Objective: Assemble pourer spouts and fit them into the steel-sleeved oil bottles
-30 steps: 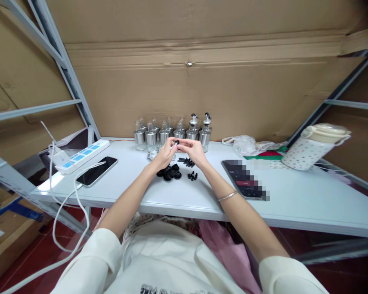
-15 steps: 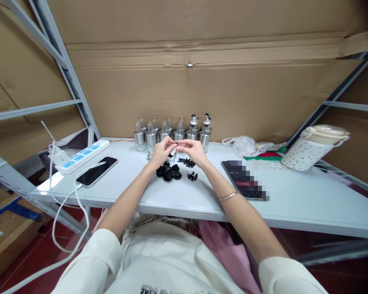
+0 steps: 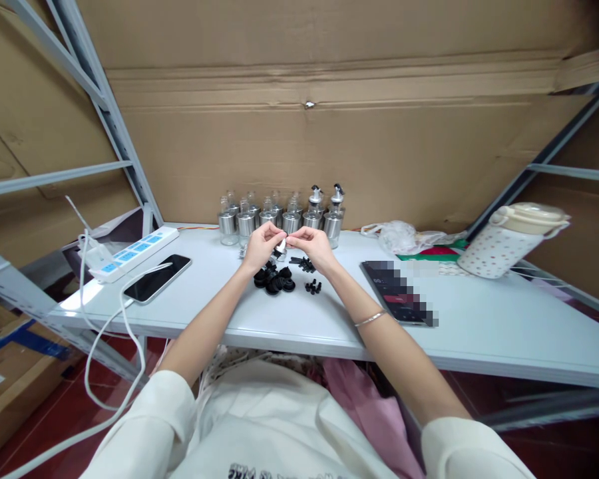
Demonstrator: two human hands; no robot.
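Note:
My left hand [image 3: 261, 245] and my right hand [image 3: 312, 245] meet fingertip to fingertip above the white table [image 3: 479, 332], pinching a small silver and black spout part [image 3: 281, 246] between them. Just below lies a pile of black rubber rings [image 3: 274, 281]. To its right are small black plugs [image 3: 312, 287] and black stoppers [image 3: 304, 263]. Behind my hands stands a row of small glass bottles with metal bases [image 3: 259, 216]; two on the right carry pour spouts [image 3: 326, 205].
A black phone [image 3: 157, 278] and a white power strip [image 3: 130, 255] with cables lie at the left. A dark device [image 3: 394, 291] lies to the right, with a clear plastic bag [image 3: 402, 236] and a spotted white jug [image 3: 514, 239] beyond. Cardboard backs the shelf.
Both hands have dropped slightly and turned the small part between the fingertips. Everything on the table stays where it was.

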